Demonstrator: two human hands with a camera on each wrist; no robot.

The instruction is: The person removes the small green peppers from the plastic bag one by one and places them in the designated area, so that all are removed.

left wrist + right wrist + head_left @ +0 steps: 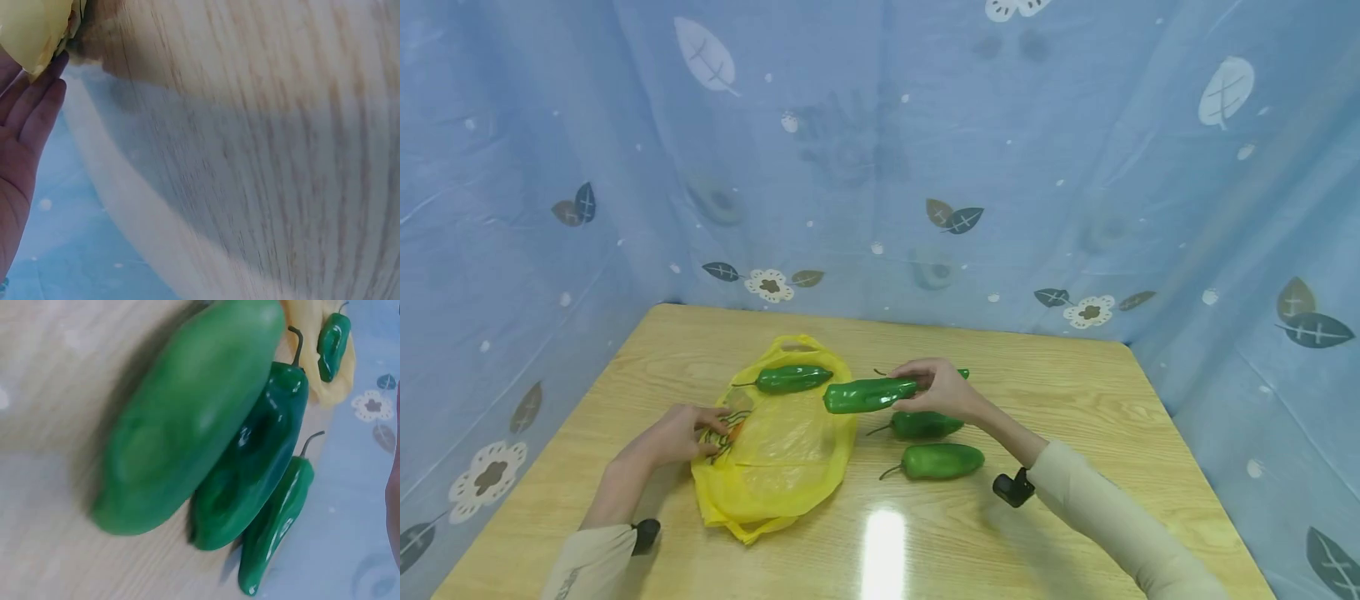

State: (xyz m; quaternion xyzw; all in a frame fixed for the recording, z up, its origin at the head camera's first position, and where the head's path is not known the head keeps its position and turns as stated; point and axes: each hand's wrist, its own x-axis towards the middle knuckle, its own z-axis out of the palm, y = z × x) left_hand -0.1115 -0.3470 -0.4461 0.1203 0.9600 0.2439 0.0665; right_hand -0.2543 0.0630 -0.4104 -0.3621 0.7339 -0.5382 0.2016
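In the head view my right hand grips a long green pepper and holds it up beside a yellow plastic bag. My left hand is at the bag's left edge, thumb and fingers on the printed part. The left wrist view has these fingers against the yellow plastic. Another green pepper lies on the far part of the bag. Right of it on the table are a lighter pepper, a darker pepper and a slim pepper, mostly hidden behind my right hand in the head view.
The wooden table carries the bag and peppers. A blue patterned curtain surrounds its back and sides. A bright reflection lies on the tabletop near the front. Black wrist devices sit at both sleeves.
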